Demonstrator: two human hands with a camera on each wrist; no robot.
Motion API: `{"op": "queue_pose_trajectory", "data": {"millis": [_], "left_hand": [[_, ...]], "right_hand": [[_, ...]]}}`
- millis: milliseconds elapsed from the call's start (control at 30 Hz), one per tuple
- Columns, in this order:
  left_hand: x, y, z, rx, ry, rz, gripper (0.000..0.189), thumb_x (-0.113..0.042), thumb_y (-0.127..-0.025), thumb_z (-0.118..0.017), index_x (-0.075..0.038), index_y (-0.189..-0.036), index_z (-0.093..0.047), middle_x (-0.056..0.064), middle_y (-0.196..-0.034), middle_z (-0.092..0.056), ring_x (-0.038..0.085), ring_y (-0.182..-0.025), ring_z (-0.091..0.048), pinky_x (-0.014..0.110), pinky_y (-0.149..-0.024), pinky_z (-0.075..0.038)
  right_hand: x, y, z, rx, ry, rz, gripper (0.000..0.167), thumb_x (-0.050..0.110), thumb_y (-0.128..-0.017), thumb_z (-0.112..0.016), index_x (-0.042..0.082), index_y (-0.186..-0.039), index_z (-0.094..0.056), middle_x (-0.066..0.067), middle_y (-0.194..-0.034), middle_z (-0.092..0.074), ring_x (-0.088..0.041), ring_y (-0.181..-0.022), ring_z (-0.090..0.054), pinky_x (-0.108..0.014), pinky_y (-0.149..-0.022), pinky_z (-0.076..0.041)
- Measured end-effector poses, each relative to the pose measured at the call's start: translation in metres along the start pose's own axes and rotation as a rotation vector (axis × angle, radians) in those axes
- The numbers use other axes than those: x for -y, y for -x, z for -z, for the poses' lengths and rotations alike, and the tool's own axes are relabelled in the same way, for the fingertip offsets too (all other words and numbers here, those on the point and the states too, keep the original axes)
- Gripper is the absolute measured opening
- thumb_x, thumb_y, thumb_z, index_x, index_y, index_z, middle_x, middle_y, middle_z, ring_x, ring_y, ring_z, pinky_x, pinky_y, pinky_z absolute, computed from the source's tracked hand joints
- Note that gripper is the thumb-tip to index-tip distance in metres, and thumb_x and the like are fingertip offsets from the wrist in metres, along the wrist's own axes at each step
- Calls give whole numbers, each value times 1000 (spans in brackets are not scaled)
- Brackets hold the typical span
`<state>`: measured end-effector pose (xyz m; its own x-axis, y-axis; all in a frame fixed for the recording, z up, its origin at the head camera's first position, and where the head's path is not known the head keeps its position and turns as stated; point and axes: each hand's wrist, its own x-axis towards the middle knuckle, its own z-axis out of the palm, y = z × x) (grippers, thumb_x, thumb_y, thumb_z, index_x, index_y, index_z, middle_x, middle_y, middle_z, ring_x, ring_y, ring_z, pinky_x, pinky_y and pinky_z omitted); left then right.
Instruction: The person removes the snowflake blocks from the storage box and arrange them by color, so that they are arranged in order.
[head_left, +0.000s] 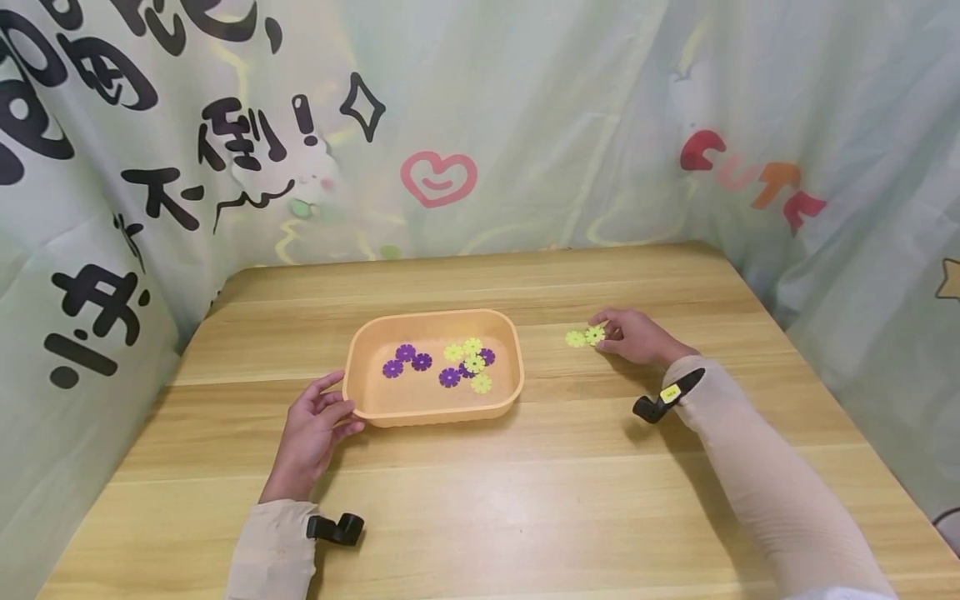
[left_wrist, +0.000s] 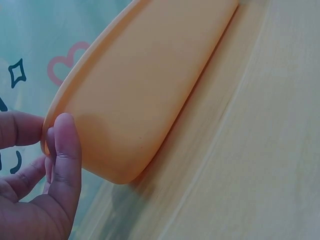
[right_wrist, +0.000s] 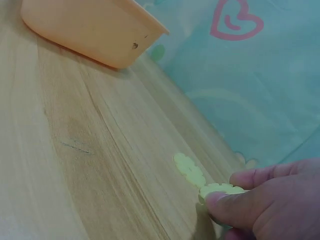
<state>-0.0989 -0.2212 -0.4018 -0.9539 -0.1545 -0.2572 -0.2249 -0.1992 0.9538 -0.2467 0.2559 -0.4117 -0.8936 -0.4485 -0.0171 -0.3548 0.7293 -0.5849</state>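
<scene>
An orange plastic tray (head_left: 442, 415) sits on the table with purple flower-shaped discs (head_left: 392, 368) and yellow flower-shaped discs (head_left: 482, 384) inside. At its near left corner my left hand (head_left: 311, 429) pinches the rim, thumb on the outer wall in the left wrist view. To the right of the tray, my right hand (head_left: 637, 336) pinches a yellow notched disc (right_wrist: 220, 190) between thumb and fingers. A second yellow disc (head_left: 575, 339) meets the pinched one at its left edge. Whether the two are slotted together or only touching, I cannot tell.
The wooden table (head_left: 525, 500) reaches back to a pale green curtain (head_left: 540, 125) with printed characters and a pink heart. Curtain also hangs along both sides. A black wrist camera (head_left: 336, 529) is strapped on the left sleeve, another (head_left: 667, 396) on the right.
</scene>
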Motion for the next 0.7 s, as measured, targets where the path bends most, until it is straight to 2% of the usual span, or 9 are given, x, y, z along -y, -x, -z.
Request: {"op": "queue_pose_trajectory", "data": {"millis": [167,333,433,700], "left_hand": [[1,1,1,5,-12,1,54,10,-94,-51,-4,-144,-36,6,-99,-45,11,-71,-59,24,-67,-61],[2,5,3,1,-23,17,54,9,-94,-51,-4,-145,-35,5,-99,-44,12,-72,-59,24,-67,-61],[2,5,3,3,-27,11,54,9,-94,-52,-4,-144,-35,5,-99,-43,12,-72,-59,24,-68,-61],[-1,2,-1,1,-29,1,55,10,-94,-51,-4,-145,-36,7,-101,-44,12,-73,-58,24,-68,-61]], "right_hand": [[1,-2,-3,-6,6,18,33,7,-86,-72,-3,-116,-59,-5,-81,-60,-21,-77,-57,-38,-72,-51],[0,-3,-10,30,-3,8,32,10,-86,-72,0,-114,-59,0,-76,-58,-15,-70,-52,-30,-67,-47],[0,-4,-10,39,-3,-17,32,12,-87,-72,2,-115,-59,0,-77,-58,-15,-70,-51,-30,-67,-46],[2,-6,-3,44,26,-15,31,10,-88,-71,2,-116,-59,-1,-77,-59,-16,-71,-52,-33,-70,-46]]}}
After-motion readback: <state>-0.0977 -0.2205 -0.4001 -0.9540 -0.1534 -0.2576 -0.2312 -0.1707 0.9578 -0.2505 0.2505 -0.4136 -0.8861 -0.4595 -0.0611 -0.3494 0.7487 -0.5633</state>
